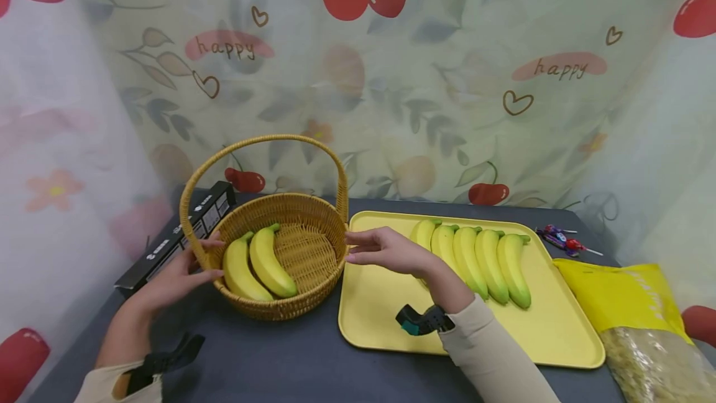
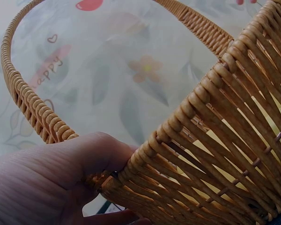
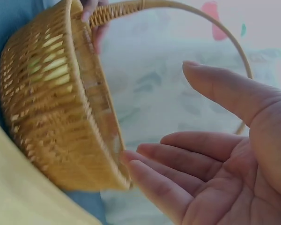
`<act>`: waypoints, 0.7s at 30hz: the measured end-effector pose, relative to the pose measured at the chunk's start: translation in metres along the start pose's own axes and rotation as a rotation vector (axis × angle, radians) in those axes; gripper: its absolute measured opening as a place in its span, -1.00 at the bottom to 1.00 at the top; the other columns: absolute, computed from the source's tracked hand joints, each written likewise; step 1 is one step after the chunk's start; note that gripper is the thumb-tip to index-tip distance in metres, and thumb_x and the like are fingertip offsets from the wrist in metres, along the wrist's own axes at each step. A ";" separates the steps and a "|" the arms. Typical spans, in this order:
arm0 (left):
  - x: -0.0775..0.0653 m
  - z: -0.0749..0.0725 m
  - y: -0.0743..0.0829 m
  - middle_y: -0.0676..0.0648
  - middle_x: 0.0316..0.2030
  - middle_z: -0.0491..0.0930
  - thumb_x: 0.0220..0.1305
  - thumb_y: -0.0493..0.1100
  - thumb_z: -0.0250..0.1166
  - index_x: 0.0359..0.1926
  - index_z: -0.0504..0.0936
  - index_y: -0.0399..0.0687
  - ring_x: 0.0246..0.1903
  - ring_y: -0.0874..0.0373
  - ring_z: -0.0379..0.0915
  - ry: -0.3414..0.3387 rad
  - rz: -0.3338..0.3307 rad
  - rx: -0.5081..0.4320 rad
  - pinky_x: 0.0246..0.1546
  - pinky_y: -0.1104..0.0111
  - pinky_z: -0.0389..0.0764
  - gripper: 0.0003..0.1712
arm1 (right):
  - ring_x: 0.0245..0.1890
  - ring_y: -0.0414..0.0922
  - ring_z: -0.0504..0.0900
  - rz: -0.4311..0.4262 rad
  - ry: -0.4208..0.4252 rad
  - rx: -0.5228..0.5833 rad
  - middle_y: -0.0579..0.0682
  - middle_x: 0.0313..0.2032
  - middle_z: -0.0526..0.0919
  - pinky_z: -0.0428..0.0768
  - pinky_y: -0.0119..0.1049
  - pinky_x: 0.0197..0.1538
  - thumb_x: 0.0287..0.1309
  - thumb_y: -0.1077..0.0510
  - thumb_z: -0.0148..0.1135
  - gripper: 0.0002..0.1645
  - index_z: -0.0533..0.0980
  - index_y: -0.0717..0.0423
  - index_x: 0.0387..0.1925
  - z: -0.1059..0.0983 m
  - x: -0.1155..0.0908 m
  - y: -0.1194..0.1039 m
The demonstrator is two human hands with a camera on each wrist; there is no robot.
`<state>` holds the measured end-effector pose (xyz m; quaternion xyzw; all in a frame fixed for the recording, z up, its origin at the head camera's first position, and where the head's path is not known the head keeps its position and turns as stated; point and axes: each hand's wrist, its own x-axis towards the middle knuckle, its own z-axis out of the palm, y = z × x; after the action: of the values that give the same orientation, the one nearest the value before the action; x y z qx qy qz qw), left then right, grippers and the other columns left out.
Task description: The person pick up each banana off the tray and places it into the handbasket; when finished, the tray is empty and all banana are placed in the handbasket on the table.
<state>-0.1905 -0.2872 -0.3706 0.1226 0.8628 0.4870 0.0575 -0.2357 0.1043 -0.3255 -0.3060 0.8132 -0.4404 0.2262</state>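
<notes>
A wicker basket (image 1: pixel 274 310) with a tall arched handle stands on the left of the table, two bananas (image 1: pixel 271 263) lying inside it. At its left side, by the foot of the handle, my left hand (image 1: pixel 180 275) grips the rim. The left wrist view shows the thumb (image 2: pixel 100 150) against the rim, with the other fingers partly hidden below. My right hand (image 1: pixel 391 250) is at the basket's right edge, fingers extended and thumb spread apart in the right wrist view; whether the fingertips (image 3: pixel 131 157) touch the rim I cannot tell.
A yellow tray (image 1: pixel 386 322) right of the basket bears several bananas (image 1: pixel 467 260) in a row. Wrapped lollipops (image 1: pixel 559 238) and a yellow-topped bag (image 1: pixel 621 297) lie at the far right. A long black box (image 1: pixel 168 250) sits behind the left hand. Patterned curtains (image 1: pixel 391 111) enclose the table.
</notes>
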 end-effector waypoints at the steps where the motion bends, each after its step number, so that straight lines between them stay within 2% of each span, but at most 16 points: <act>1: 0.000 0.000 0.000 -0.35 0.42 -0.15 0.27 -0.14 0.20 0.28 0.16 -0.30 0.33 -0.42 -0.12 0.000 -0.002 0.002 0.17 -0.29 0.08 -0.34 | 0.29 0.00 0.35 0.006 0.014 0.019 0.11 0.33 0.29 0.40 -0.11 0.24 0.23 -0.05 0.14 -0.26 0.18 0.15 0.35 0.000 -0.004 0.004; 8: 0.000 0.000 -0.001 -0.32 0.44 -0.17 0.26 -0.13 0.22 0.30 0.15 -0.29 0.35 -0.41 -0.16 -0.003 -0.027 -0.015 0.17 -0.30 0.04 -0.31 | 0.33 0.09 0.28 0.003 0.126 0.102 0.17 0.37 0.20 0.35 -0.04 0.27 0.23 -0.05 0.14 -0.22 0.14 0.20 0.36 -0.004 -0.026 0.034; 16: 0.000 0.000 0.001 -0.30 0.44 -0.19 0.26 -0.12 0.21 0.30 0.13 -0.30 0.35 -0.39 -0.16 -0.006 -0.038 -0.027 0.18 -0.28 0.06 -0.30 | 0.38 0.11 0.16 0.051 0.416 0.086 0.18 0.37 0.18 0.24 -0.02 0.33 0.18 -0.04 0.20 -0.18 0.15 0.20 0.36 -0.019 -0.033 0.062; 19: 0.000 0.000 0.001 -0.31 0.44 -0.19 0.27 -0.13 0.21 0.30 0.12 -0.32 0.35 -0.39 -0.16 -0.007 -0.034 -0.030 0.19 -0.26 0.08 -0.30 | 0.41 0.08 0.08 0.078 0.530 0.021 0.17 0.40 0.11 0.19 -0.05 0.36 0.15 -0.01 0.25 -0.11 0.08 0.20 0.38 -0.021 -0.031 0.073; 21: 0.000 0.001 0.001 -0.30 0.44 -0.20 0.27 -0.12 0.21 0.30 0.12 -0.32 0.36 -0.38 -0.17 -0.009 -0.037 -0.035 0.19 -0.26 0.08 -0.29 | 0.41 0.10 0.05 0.126 0.585 -0.023 0.16 0.42 0.07 0.19 -0.03 0.36 0.13 0.01 0.27 -0.07 0.03 0.17 0.40 -0.021 -0.029 0.081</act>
<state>-0.1900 -0.2862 -0.3699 0.1078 0.8560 0.5004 0.0723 -0.2530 0.1709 -0.3815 -0.1176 0.8661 -0.4857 0.0057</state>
